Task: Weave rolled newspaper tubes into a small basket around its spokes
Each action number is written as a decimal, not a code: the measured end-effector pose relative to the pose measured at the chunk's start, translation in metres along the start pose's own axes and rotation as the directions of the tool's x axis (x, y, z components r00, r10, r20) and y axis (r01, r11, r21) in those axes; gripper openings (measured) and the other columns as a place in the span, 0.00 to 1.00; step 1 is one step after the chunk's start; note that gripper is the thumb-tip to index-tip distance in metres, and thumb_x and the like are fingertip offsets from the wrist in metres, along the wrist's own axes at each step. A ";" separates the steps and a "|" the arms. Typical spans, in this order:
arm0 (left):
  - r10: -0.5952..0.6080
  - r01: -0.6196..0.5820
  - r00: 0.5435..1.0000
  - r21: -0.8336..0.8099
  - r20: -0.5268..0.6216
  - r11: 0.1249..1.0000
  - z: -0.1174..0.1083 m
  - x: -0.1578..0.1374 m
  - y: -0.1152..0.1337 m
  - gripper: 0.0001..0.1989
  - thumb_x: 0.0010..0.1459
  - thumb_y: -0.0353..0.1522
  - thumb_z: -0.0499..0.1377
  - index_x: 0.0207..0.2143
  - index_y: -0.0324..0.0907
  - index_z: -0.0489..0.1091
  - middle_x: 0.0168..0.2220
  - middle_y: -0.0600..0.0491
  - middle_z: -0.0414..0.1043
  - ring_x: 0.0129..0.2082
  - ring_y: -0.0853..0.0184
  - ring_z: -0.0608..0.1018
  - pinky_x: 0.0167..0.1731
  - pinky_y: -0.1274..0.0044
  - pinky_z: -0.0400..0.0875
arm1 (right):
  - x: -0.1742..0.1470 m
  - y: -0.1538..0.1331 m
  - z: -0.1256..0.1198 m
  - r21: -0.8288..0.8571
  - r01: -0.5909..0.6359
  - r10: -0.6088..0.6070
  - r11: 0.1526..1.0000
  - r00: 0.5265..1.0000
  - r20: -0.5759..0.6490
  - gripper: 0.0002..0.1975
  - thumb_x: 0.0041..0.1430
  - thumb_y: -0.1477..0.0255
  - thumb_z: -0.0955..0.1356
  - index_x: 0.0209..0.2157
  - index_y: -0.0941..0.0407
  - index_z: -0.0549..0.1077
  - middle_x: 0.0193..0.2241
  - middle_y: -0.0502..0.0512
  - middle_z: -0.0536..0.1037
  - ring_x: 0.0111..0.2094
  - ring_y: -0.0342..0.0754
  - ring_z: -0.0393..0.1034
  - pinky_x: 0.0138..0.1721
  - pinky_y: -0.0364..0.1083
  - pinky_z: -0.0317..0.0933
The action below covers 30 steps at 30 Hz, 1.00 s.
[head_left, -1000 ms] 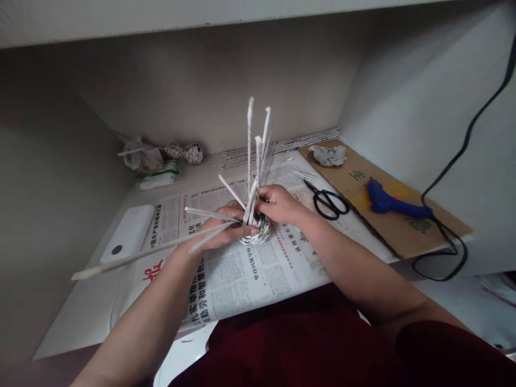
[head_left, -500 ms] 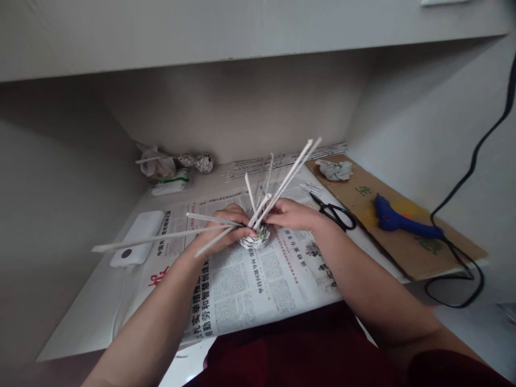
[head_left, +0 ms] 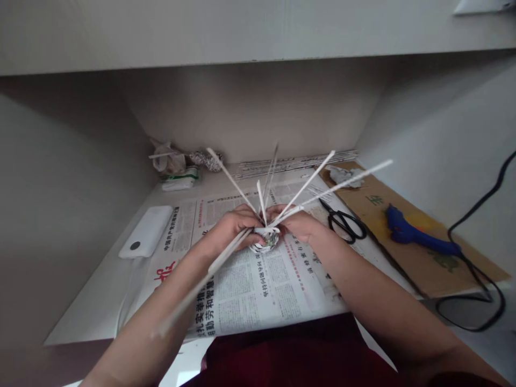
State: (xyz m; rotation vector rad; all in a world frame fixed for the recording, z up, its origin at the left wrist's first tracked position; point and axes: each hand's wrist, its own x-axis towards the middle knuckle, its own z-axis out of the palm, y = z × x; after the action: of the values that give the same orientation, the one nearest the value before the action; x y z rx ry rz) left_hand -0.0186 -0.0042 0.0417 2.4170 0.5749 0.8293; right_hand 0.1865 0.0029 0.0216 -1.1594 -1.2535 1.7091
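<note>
Between my hands sits a small round piece woven from rolled newspaper [head_left: 266, 242], with several long white paper sticks [head_left: 316, 180] fanning out of it. My left hand [head_left: 242, 226] is closed on its left side, thumb in front. One long stick runs from there down across my left forearm, blurred at its end. On the far right side, my right hand [head_left: 294, 221] is closed around the edge of the piece, its fingertips partly hidden by the sticks. Printed newspaper [head_left: 245, 279] lies under the work.
Black scissors [head_left: 346, 223] lie right of my right hand. Beyond them a blue glue gun [head_left: 419, 234] with a black cord rests on cardboard [head_left: 403, 269]. A white power bank-like box [head_left: 147, 231] is at left. Rolled paper sticks [head_left: 298, 164] and a woven piece [head_left: 206, 159] lie at the back.
The sticks have swung: some now spread farther right, and one that pointed left now hangs over my left forearm. The view has shifted slightly. Both hands stay on the woven piece.
</note>
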 end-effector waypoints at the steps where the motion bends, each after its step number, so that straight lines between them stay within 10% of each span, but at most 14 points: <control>1: 0.019 -0.019 1.000 0.006 -0.021 1.000 0.001 0.000 0.000 0.08 0.53 0.36 0.67 0.35 0.43 0.78 0.33 0.50 0.79 0.38 0.63 0.76 0.44 0.70 0.68 | 0.001 0.001 0.001 0.030 0.005 -0.005 1.000 1.000 -0.020 0.16 0.41 0.64 0.78 0.30 0.59 0.76 0.19 0.48 0.73 0.18 0.39 0.62 0.18 0.40 0.55; 11: 0.056 -0.062 0.991 -0.053 -0.120 0.997 0.008 0.000 0.001 0.07 0.54 0.33 0.67 0.37 0.46 0.79 0.34 0.49 0.80 0.39 0.63 0.78 0.45 0.68 0.70 | -0.006 -0.001 0.015 0.207 0.068 -0.065 0.976 0.998 -0.025 0.18 0.34 0.66 0.79 0.25 0.58 0.73 0.18 0.46 0.72 0.20 0.41 0.65 0.23 0.42 0.58; 20: -0.173 0.120 0.964 -0.250 -0.204 0.961 0.004 0.002 0.005 0.07 0.60 0.33 0.61 0.38 0.43 0.78 0.38 0.47 0.78 0.40 0.63 0.79 0.43 0.70 0.73 | 0.001 0.008 0.015 0.149 0.136 -0.104 0.979 0.973 -0.205 0.15 0.35 0.67 0.77 0.24 0.56 0.72 0.19 0.46 0.74 0.22 0.43 0.67 0.26 0.43 0.59; 30: -0.389 0.410 0.844 -0.022 -0.369 0.912 0.012 0.002 -0.001 0.05 0.50 0.32 0.65 0.31 0.42 0.74 0.30 0.52 0.75 0.30 0.66 0.75 0.31 0.74 0.69 | 0.006 0.014 0.019 -0.047 0.235 -0.239 0.971 0.933 -0.268 0.09 0.45 0.66 0.73 0.27 0.55 0.74 0.21 0.47 0.75 0.23 0.43 0.68 0.25 0.41 0.60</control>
State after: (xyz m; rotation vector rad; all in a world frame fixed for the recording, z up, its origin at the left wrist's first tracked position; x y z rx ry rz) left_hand -0.0092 -0.0068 0.0337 2.0786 1.2162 1.0905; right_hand 0.1667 -0.0018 0.0092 -1.1550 -1.1822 1.3164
